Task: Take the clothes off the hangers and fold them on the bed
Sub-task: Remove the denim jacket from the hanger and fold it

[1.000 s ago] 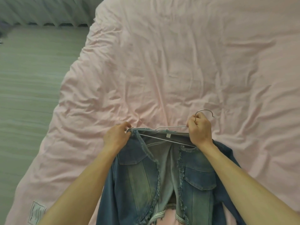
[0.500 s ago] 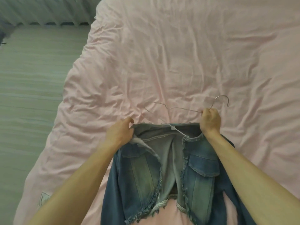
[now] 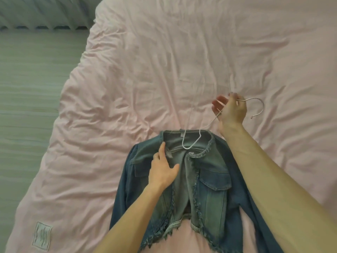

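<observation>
**As the jacket lies flat, the hanger is held by its neck**

While the pink bed fills the view, the denim jacket is laid open-fronted at 6 o'clock, one sleeve cut off below. The left hand is pressed flat on it, fingers straight. At 2 o'clock from the collar, the wire hanger is pinched by the right hand. The hanger's far arm is barely discernible.

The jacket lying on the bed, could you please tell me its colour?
Faded blue denim jacket, paler down the front; the head view shows it.
</observation>
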The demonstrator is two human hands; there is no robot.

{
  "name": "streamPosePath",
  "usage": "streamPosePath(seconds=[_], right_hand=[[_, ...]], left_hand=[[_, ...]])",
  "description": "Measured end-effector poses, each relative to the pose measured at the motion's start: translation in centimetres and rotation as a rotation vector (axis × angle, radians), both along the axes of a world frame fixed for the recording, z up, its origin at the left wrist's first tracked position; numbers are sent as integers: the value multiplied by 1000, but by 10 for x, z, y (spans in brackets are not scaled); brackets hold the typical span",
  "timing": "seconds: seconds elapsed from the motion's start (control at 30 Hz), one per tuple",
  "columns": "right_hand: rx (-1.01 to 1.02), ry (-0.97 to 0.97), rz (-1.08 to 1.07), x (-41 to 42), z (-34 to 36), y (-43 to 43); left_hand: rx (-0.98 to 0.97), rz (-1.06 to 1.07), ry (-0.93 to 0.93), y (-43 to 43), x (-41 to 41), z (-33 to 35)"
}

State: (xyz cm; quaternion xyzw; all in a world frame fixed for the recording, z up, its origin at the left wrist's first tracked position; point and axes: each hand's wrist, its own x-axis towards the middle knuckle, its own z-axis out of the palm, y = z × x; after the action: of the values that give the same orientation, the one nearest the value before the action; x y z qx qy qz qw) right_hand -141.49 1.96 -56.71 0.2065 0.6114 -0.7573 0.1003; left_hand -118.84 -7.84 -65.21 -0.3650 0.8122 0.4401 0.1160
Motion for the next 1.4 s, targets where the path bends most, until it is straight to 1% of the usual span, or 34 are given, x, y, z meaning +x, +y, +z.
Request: streamPosePath(seconds=[0.07,0.1,0.17,0.2,0.23,0.27,0.33,0.4,0.43,0.5,0.57,0.67,0.73,0.83,0.9,0.97,1.1,1.13,1.2,1.27,1.33,1.4], right_hand=[[-88,-18,-36,8,9,19],[-117,-29,-50,12,13,29],[-143,-36,-90,26,29,58],[-114,-20,-93,35,37,73],[-46,23,-93,47,48,94],[62,96,-83,59,60,119],[378,246,-29,83,75,167],[682,332,-12,101,89,224],[798,334,-4,107,94,250],[987,270,15,115,97,297],[1119,191,21,117,91,341],[1194,17,39,106,52,399],[1260,-139,100,94,12,436],[1337,-350,187,76,-37,481],[1375,-439,213,68,-58,501],[1367,-456,211,62,-73,513],[1304,-263,159,59,-97,519],[1274,-241,150,63,-99,517],[1197,-246,123,71,-101,514],[1131,-273,53,80,-101,508],[1178,-342,8,93,-95,495],[1316,-327,98,115,-89,474]], left_hand=[[-94,4,191,6,-6,21],[-120,-47,265,12,-11,32],[-127,-215,314,30,-21,58],[-110,-279,306,40,-25,68],[-81,-330,284,52,-29,77],[-54,-362,258,65,-34,84],[-46,-414,178,86,-36,86],[-77,-515,80,113,-33,82],[-99,-563,23,125,-29,77],[-119,-627,-92,149,-23,64],[-141,-689,-177,176,-20,51],[-174,-742,-278,213,-16,30],[-164,-724,-340,230,-10,15],[-200,-699,-365,249,3,-7],[-250,-687,-350,254,9,-18],[-290,-681,-341,256,12,-26],[-316,-653,-347,265,15,-33],[-312,-640,-349,267,16,-33],[-309,-631,-357,269,16,-32],[-306,-634,-364,268,13,-30],[-308,-627,-365,267,12,-28],[-311,-611,-340,265,14,-24]])
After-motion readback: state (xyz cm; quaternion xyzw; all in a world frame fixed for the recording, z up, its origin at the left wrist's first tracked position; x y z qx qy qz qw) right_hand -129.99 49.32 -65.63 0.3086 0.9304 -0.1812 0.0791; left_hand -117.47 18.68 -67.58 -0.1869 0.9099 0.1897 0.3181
